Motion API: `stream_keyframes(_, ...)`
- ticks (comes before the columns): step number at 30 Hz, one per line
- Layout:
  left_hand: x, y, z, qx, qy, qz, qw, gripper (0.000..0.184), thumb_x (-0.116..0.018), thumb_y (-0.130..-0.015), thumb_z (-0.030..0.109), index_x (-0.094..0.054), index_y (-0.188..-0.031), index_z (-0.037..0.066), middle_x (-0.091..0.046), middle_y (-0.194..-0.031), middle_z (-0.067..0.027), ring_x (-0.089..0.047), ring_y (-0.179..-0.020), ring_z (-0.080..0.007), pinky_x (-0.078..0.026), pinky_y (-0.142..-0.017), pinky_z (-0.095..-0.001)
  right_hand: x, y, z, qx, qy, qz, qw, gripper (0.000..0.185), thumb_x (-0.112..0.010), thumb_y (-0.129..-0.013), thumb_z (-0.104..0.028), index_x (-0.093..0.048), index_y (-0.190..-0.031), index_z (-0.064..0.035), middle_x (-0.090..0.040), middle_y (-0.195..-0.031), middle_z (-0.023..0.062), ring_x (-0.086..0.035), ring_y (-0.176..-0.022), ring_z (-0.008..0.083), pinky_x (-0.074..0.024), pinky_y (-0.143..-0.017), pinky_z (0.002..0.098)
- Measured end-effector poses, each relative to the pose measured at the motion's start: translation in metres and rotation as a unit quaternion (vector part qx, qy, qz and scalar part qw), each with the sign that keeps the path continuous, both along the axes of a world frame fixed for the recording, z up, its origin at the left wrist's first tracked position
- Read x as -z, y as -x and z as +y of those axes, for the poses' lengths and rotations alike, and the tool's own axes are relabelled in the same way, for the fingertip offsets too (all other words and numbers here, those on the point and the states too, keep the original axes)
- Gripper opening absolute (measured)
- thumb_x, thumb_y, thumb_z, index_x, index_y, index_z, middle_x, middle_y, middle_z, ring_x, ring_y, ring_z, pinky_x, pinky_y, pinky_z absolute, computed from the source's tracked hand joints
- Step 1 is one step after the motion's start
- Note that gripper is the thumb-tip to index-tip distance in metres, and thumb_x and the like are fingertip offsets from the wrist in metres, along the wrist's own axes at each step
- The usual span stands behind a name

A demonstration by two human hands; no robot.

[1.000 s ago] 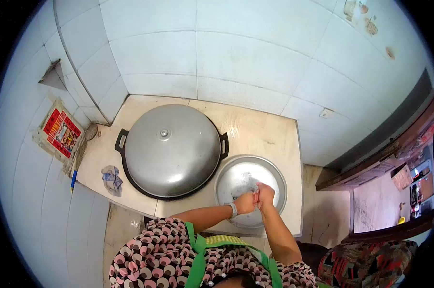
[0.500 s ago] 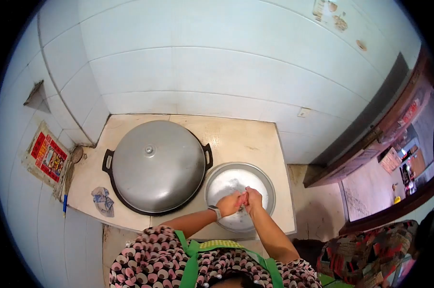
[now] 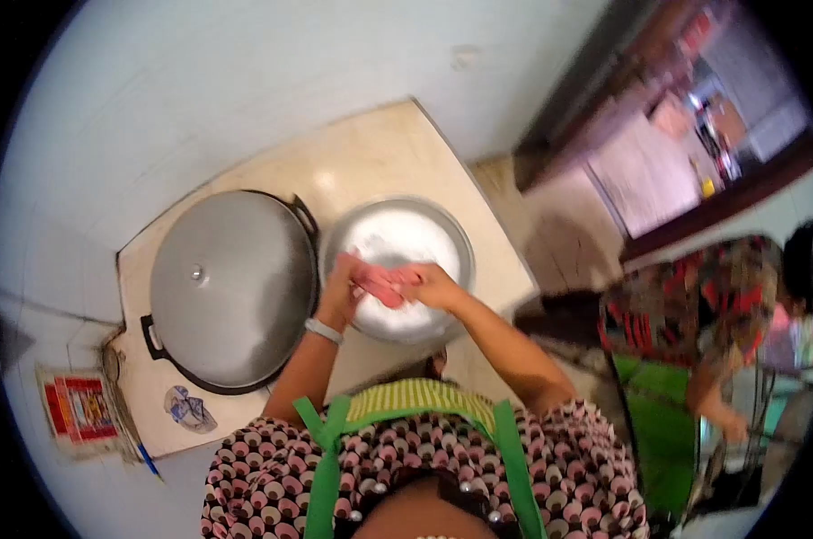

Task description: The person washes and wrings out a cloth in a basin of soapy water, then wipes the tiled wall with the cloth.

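A soft pink piece [image 3: 384, 286], perhaps cloth, is stretched between my two hands above a round metal basin [image 3: 467, 256]. White, foamy-looking contents [image 3: 415, 232] fill the basin. My left hand [image 3: 339, 286], with a pale band at the wrist, grips the left end of the pink piece at the basin's near-left rim. Closed on its right end is my right hand [image 3: 433, 287], over the near-right part of the basin. Motion blur hides the exact finger positions and what the piece is made of.
Left of the basin sits a large wok with a domed grey lid [image 3: 236, 310]. A crumpled patterned cloth [image 3: 189, 410] lies near the counter's [image 3: 362, 148] front-left edge. Another person [image 3: 694, 301] is at the right, beside a green surface [image 3: 660, 409], below a doorway.
The hands have moved apart and lifted, and more of the pink piece shows between them. The view has turned, so the counter appears tilted and the other person shows more fully.
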State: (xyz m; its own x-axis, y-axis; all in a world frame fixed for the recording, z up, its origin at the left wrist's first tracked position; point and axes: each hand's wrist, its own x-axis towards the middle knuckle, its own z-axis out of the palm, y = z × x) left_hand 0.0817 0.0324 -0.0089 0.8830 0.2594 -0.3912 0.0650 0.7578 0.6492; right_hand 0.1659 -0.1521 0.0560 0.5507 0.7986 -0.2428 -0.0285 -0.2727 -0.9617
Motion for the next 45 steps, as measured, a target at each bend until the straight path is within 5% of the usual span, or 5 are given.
stream_keyframes(13,-0.091,-0.029,-0.100,0.193,-0.088,-0.016,0.977,0.022,-0.055,-0.089,0.028,-0.049,-0.077,0.012,-0.049,-0.071,0.0019,-0.046,-0.062,-0.0080,-0.041,-0.057,-0.0217,-0.032,-0.022,-0.090,0.393,-0.137,0.210,0.885,0.020,-0.057,-0.084,-0.005,-0.056,-0.104,-0.0006,-0.063,-0.090,0.0084,-0.060,-0.072,0.0140,-0.0528,-0.062,0.0272)
stream_keyframes(18,-0.066,-0.062,-0.157,0.247,-0.055,-0.013,0.967,0.034,-0.056,-0.088,0.024,-0.049,-0.113,0.002,-0.056,-0.097,-0.0073,-0.056,-0.087,-0.0141,-0.048,-0.075,-0.0252,-0.029,-0.069,-0.179,0.407,-0.293,0.302,0.811,0.025,-0.063,-0.078,-0.001,-0.056,-0.102,-0.0002,-0.063,-0.091,0.0094,-0.062,-0.077,0.0168,-0.0544,-0.065,0.0290)
stream_keyframes(26,-0.074,-0.092,-0.263,0.243,-0.083,-0.068,0.964,0.049,-0.054,-0.078,0.009,-0.041,-0.124,0.000,-0.052,-0.114,-0.0126,-0.056,-0.098,-0.0229,-0.049,-0.084,-0.0381,0.021,-0.123,-0.304,0.418,-0.319,0.444,0.726,0.021,-0.061,-0.076,0.004,-0.053,-0.092,-0.0072,-0.060,-0.085,0.0072,-0.059,-0.077,0.0178,-0.0509,-0.072,0.0307)
stream_keyframes(37,-0.086,-0.139,-0.273,0.023,0.084,-0.037,0.996,0.038,-0.041,-0.094,0.024,-0.043,-0.128,0.008,-0.053,-0.119,-0.0092,-0.053,-0.107,-0.0215,-0.043,-0.093,-0.0355,0.052,-0.190,-0.263,0.298,-0.167,0.387,0.857,0.066,-0.056,-0.081,0.000,-0.017,-0.134,-0.0005,-0.055,-0.102,0.0176,-0.059,-0.081,0.0262,-0.0513,-0.075,0.0368)
stream_keyframes(45,-0.075,-0.176,-0.267,-0.050,0.068,-0.038,0.996,0.045,-0.041,-0.092,0.038,-0.040,-0.127,0.009,-0.050,-0.121,-0.0090,-0.051,-0.109,-0.0216,-0.042,-0.094,-0.0377,0.016,-0.219,-0.228,-0.024,-0.042,0.416,0.908,0.043,-0.055,-0.089,-0.033,-0.052,-0.115,0.0019,-0.059,-0.110,0.0129,-0.057,-0.099,0.0218,-0.0449,-0.088,0.0335)
